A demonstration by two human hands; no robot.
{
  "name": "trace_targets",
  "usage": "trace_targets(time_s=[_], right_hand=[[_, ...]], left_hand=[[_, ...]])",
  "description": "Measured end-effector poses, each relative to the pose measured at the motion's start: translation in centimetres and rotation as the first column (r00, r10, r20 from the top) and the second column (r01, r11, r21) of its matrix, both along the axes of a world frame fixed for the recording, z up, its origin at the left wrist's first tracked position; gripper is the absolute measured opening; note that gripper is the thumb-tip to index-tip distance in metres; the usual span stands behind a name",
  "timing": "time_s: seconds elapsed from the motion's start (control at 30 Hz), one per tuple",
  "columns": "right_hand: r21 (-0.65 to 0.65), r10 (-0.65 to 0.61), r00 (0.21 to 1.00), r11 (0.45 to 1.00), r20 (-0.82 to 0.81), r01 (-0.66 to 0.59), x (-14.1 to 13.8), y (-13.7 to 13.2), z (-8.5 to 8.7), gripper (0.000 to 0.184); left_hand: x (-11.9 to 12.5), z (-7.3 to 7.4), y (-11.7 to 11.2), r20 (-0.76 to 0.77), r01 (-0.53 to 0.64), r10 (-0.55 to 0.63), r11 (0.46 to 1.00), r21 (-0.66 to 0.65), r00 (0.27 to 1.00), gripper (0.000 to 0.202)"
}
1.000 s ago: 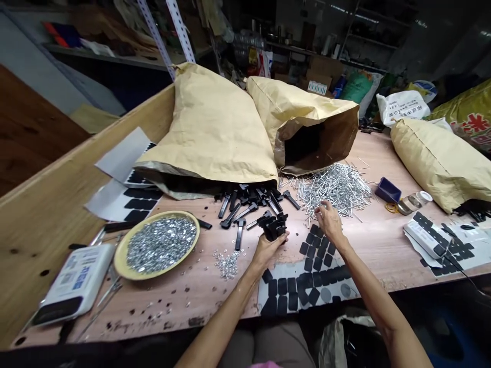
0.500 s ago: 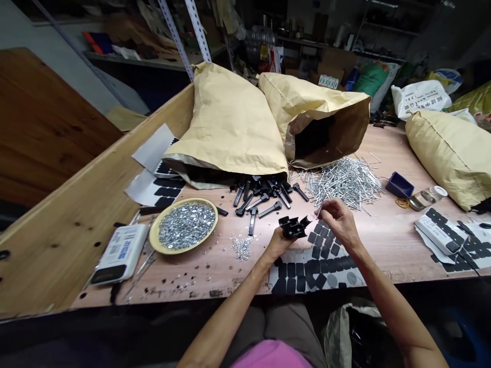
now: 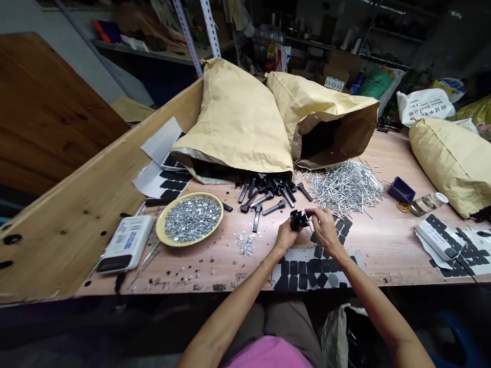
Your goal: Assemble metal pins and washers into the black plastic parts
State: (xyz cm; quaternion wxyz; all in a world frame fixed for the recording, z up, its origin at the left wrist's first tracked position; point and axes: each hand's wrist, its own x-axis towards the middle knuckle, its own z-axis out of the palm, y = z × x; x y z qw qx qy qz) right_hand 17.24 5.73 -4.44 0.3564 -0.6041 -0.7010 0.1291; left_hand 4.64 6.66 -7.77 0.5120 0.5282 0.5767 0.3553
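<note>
L hand (image 3: pixel 286 237) closed round blk parts (image 3: pixel 296 221); R hand (image 3: pixel 324 226), moved in beside them, prob. pinching 1 metal pin (image 3: pixel 310 228).

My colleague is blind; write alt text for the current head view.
A person's left hand grips black parts; the right hand pinches what seems a metal pin beside them. Behind lie loose pins; to the left, a yellow bowl of washers.

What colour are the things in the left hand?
The black parts show best in the head view.

Right hand (image 3: pixel 324 228) moved up to black parts (image 3: pixel 297 220).
</note>
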Motion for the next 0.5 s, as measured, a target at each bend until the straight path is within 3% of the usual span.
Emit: trace_targets(time_s=[0.17,0.3,0.4,0.5], right_hand=[[-0.165,0.103,0.994,0.981,-0.019,-0.105,1.6,0.9,1.7,0.031],[-0.438,0.204,0.972,0.868,-0.116,-0.235,2.4,1.3,3.1,0.037],[-0.477,0.189,0.971,0.847,-0.144,-0.235,2.1,1.3,3.5,0.042],[-0.497,0.124,0.937,0.821,-0.325,-0.281,1.5,1.2,3.4,0.044]], left_hand=[[-0.7,1.3,-0.5,0.000,0.039,-0.039,0.998,0.040,0.999,0.036],[-1.0,0.5,-0.9,-0.035,0.102,-0.099,0.987,0.121,0.995,0.037],[-0.9,-0.4,-0.8,0.140,0.085,-0.098,0.991,0.100,0.985,0.031],[-0.7,-0.8,-0.8,0.305,0.063,-0.078,0.996,0.061,0.949,0.021]])
